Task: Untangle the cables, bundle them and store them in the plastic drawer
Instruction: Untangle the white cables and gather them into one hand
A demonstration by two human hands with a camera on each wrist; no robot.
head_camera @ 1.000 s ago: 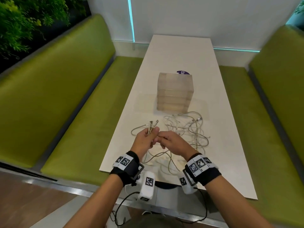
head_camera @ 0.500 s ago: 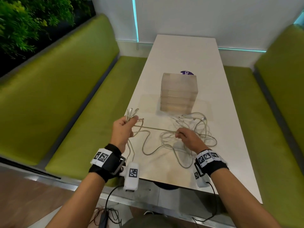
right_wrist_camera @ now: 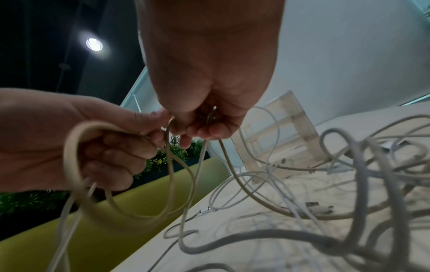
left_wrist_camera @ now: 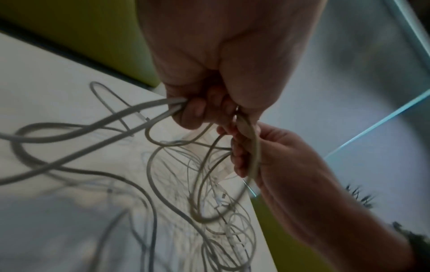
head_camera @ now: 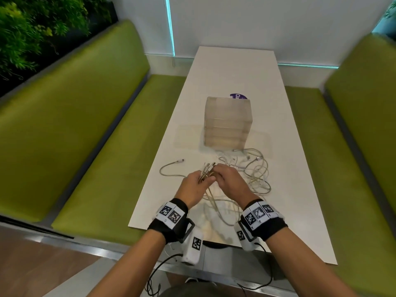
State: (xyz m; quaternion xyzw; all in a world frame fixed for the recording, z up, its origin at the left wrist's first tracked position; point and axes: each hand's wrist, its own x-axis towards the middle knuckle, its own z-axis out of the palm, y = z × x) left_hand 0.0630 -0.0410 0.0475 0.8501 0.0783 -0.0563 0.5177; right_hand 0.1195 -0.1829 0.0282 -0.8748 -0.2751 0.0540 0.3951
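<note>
A tangle of pale cables (head_camera: 252, 174) lies on the white table (head_camera: 300, 189) in front of the translucent plastic drawer unit (head_camera: 227, 123). My left hand (head_camera: 196, 186) grips a folded bunch of cable (left_wrist_camera: 163, 105), plug ends sticking up past the knuckles (head_camera: 206, 168). My right hand (head_camera: 230, 181) meets it and pinches a cable strand (right_wrist_camera: 211, 117) beside the left fingers (right_wrist_camera: 111, 156). Loops (right_wrist_camera: 76, 165) hang from both hands down to the table. One cable end (head_camera: 180, 161) lies loose to the left.
Green benches (head_camera: 75, 125) flank the table on both sides (head_camera: 364, 146). A purple round sticker (head_camera: 237, 96) shows behind the drawer unit. A clear flat sheet (head_camera: 188, 136) lies beside the unit's base. Plants (head_camera: 32, 28) fill the far left.
The hands were pulled apart with a cable stretched between them half a second ago; now they have come back together over the table, the right hand meeting the bunch in the left.
</note>
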